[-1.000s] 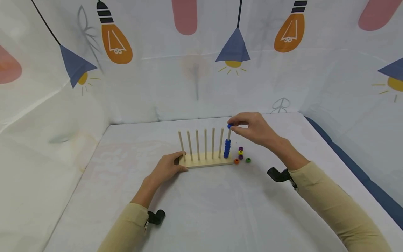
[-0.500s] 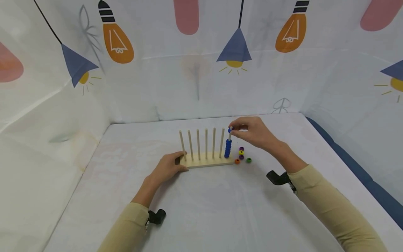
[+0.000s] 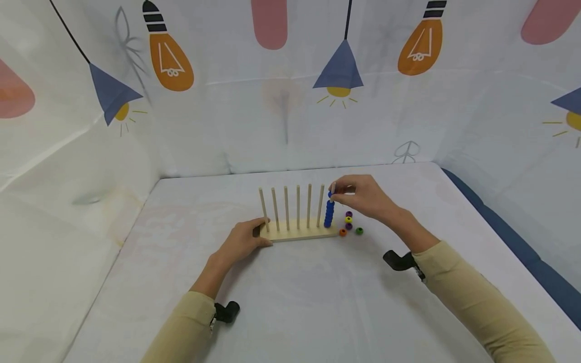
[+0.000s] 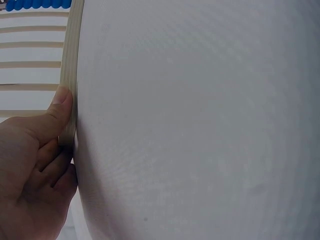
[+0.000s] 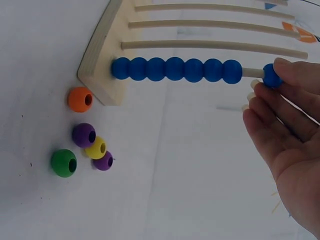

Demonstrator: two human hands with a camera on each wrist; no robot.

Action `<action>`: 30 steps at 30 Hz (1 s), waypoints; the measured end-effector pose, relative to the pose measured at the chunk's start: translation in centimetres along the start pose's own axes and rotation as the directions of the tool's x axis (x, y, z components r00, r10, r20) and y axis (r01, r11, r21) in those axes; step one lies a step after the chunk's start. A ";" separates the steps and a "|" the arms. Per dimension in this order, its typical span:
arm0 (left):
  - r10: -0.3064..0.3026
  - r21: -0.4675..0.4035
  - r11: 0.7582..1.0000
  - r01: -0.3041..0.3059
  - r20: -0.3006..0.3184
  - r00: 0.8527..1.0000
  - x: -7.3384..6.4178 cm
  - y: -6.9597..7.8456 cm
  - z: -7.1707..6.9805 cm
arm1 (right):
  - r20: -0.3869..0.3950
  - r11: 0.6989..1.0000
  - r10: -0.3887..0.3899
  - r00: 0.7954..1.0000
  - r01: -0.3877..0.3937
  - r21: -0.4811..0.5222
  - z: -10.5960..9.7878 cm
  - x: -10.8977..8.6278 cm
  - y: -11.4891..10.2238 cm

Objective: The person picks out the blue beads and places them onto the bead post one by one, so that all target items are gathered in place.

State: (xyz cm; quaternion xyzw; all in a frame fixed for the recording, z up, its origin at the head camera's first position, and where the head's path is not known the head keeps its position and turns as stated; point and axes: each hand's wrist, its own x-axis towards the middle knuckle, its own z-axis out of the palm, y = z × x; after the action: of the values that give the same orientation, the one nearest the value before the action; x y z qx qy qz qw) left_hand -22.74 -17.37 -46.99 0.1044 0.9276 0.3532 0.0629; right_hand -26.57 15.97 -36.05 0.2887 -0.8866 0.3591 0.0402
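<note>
A pale wooden base point(image 3: 297, 233) with a row of upright pegs stands on the table. Its rightmost peg carries a stack of several blue beads point(image 5: 175, 68). Above that stack my right hand point(image 3: 365, 196) pinches another blue bead point(image 5: 271, 76) between thumb and fingers. This bead is threaded on the upper part of the same peg, with a short length of bare wood between it and the stack. At the other end, my left hand point(image 3: 240, 242) grips the base, its thumb point(image 4: 61, 97) along the front edge. The other pegs hold no beads.
Loose beads lie just right of the base: an orange one point(image 5: 80, 99), a green one point(image 5: 64, 163), a yellow one point(image 5: 95, 148) and two purple ones. A white cloth covers the table point(image 3: 295, 302); a printed white curtain point(image 3: 254, 116) hangs behind.
My right hand has moved down with the pinched blue bead, from the tip of the rightmost peg to closer above the stack. The left hand keeps its grip on the base.
</note>
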 end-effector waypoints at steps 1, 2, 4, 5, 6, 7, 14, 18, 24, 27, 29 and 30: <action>-0.001 -0.001 1.000 0.001 -0.001 1.000 0.0 0.0 0.0 | 0.000 1.000 0.001 1.000 -0.001 -0.002 0.1 0.0 0.1; -0.001 0.000 1.000 0.001 -0.002 1.000 0.0 0.0 0.0 | 0.001 1.000 0.005 1.000 -0.005 -0.003 0.1 0.0 0.1; 0.000 0.002 1.000 0.000 -0.003 1.000 0.0 0.0 0.0 | 0.006 1.000 0.006 1.000 -0.006 -0.005 0.2 -0.1 0.3; 0.001 0.003 1.000 -0.001 -0.003 1.000 0.0 0.0 0.0 | 0.008 1.000 0.006 1.000 -0.006 -0.005 0.3 -0.1 0.3; 0.002 0.004 1.000 -0.002 -0.002 1.000 0.1 -0.1 0.0 | 0.011 1.000 0.007 1.000 -0.007 -0.005 0.4 -0.1 0.4; 0.002 0.003 1.000 -0.002 -0.003 1.000 0.1 -0.1 0.0 | 0.013 1.000 0.006 1.000 -0.006 -0.003 0.4 -0.1 0.5; 0.002 0.001 1.000 -0.002 -0.004 1.000 0.2 -0.2 0.1 | 0.020 1.000 0.010 1.000 -0.010 0.010 0.9 -0.2 1.1; -0.002 -0.006 1.000 0.002 -0.006 1.000 0.2 -0.2 0.1 | 0.022 1.000 0.027 0.999 -0.027 0.014 1.0 -0.2 1.2; -0.006 -0.005 1.000 0.006 -0.005 1.000 0.1 -0.1 0.0 | 0.017 0.999 0.029 0.999 -0.030 0.028 1.2 -0.4 1.2; -0.001 -0.002 1.000 0.001 -0.007 1.000 0.1 -0.1 0.0 | 0.010 0.999 0.027 1.000 -0.028 0.029 1.3 -0.4 1.2; 0.003 0.000 1.000 -0.003 -0.008 1.000 0.1 -0.1 0.1 | 0.004 0.999 0.034 0.999 -0.035 0.034 1.3 -0.5 1.3; 0.004 -0.001 1.000 -0.004 -0.009 1.000 0.1 -0.1 0.1 | 0.000 0.999 0.038 0.999 -0.038 0.036 1.3 -0.6 1.4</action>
State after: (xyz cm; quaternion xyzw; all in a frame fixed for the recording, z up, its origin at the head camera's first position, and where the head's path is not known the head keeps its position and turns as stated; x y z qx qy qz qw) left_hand -22.81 -17.37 -47.10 0.1048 0.9274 0.3544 0.0581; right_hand -26.68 16.18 -38.05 0.2725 -0.8854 0.3756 0.0284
